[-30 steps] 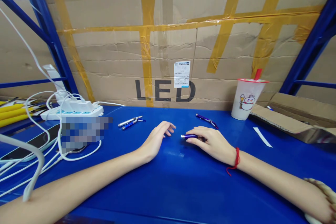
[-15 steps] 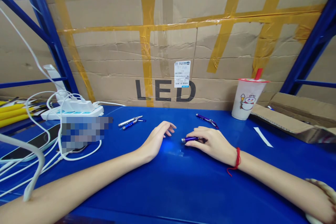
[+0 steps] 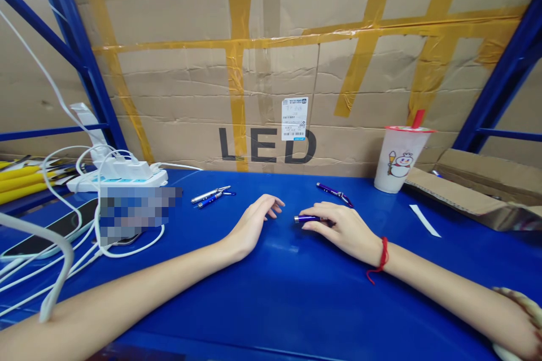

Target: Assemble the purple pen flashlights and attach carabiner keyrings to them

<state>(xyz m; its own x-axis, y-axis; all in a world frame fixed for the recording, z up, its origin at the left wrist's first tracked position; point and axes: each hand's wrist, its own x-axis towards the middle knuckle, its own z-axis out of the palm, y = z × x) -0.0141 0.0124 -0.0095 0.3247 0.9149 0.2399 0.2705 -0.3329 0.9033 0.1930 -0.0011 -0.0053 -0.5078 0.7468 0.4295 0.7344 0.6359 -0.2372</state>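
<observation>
My right hand [image 3: 341, 227] rests on the blue shelf [image 3: 271, 293] with its fingers closed round a small purple penlight [image 3: 305, 219], whose silver tip points left. A red string is tied at that wrist. My left hand [image 3: 253, 222] lies palm down a little to the left of the tip, fingers loosely spread and holding nothing. Another purple penlight [image 3: 333, 192] lies behind my right hand. A silver one and a blue one [image 3: 210, 196] lie side by side behind my left hand.
A taped cardboard sheet marked LED [image 3: 271, 84] closes the back. A plastic cup with a red straw [image 3: 400, 159] and an open carton [image 3: 478, 192] stand at the right. A white power strip [image 3: 118, 177] with cables and a phone [image 3: 51, 231] sit at the left.
The penlight in my right hand tipped down toward the shelf, then came back up level. My left hand stayed where it was.
</observation>
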